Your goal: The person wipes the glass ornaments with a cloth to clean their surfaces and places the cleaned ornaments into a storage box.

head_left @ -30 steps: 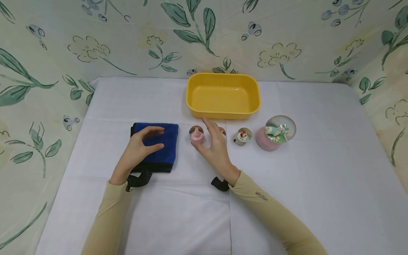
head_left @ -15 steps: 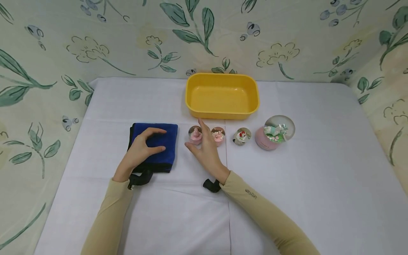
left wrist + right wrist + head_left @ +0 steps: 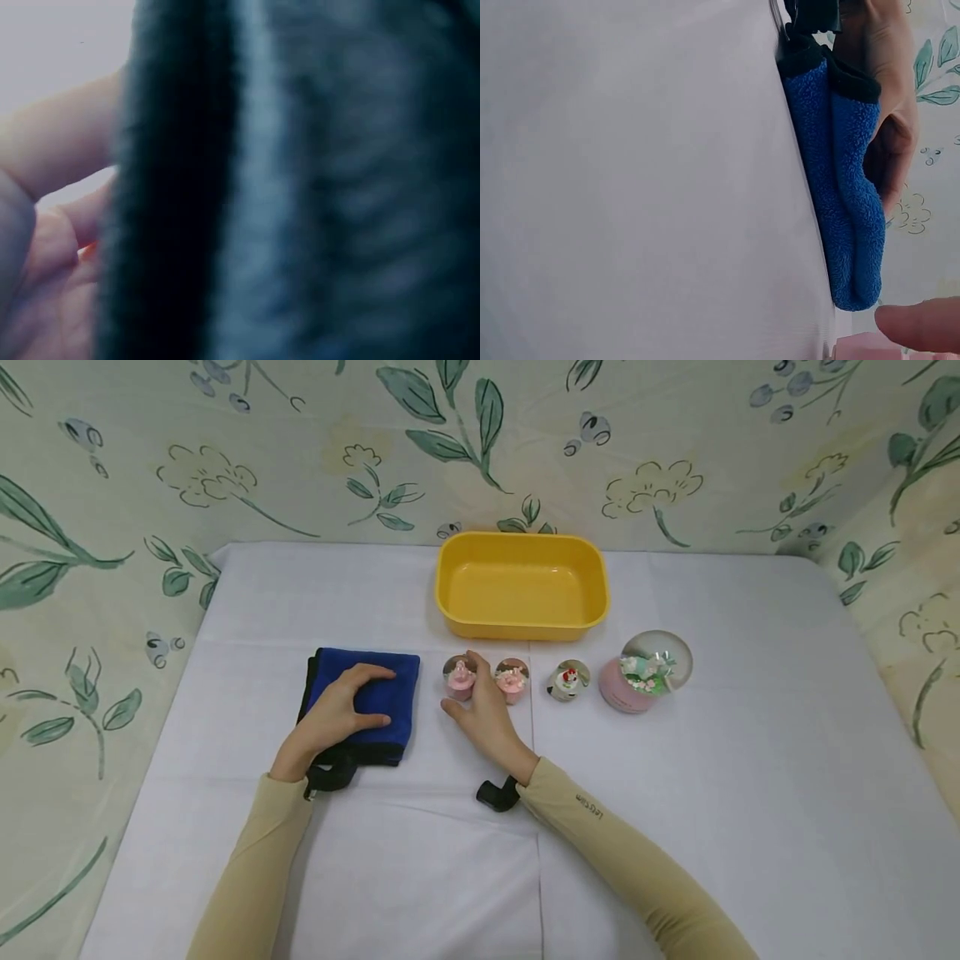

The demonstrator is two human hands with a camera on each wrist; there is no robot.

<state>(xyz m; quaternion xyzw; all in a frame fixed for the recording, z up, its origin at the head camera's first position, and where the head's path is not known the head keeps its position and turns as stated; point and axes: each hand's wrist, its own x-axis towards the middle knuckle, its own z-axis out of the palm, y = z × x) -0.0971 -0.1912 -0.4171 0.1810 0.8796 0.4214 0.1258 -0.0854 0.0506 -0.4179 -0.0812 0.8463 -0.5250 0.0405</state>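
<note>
My left hand [image 3: 337, 710] lies over a folded blue towel [image 3: 397, 693] with black edging, thumb and fingers spread in a curve. In the right wrist view the towel stands as a thick double fold, dented beside that hand. The left wrist view is filled by blurred dark cloth, with fingers at its left. My right hand [image 3: 487, 718] is around a small snow globe [image 3: 457, 681] with a pink base, index finger behind its right side and thumb at its front. In the right wrist view the thumb [image 3: 922, 324] is beside the pink base [image 3: 866, 347].
Right of the right hand stand a second small pink snow globe [image 3: 512, 683], a small snow globe with a white figure [image 3: 568, 682] and a larger pink-based snow globe [image 3: 626, 687]. A yellow tray [image 3: 521, 632] stands behind them on the white-covered table [image 3: 750, 760].
The right hand has shifted left, and its thumb and fingers have drawn nearer together around the small pink globe. The left hand has moved slightly right over the towel, which has shifted a little.
</note>
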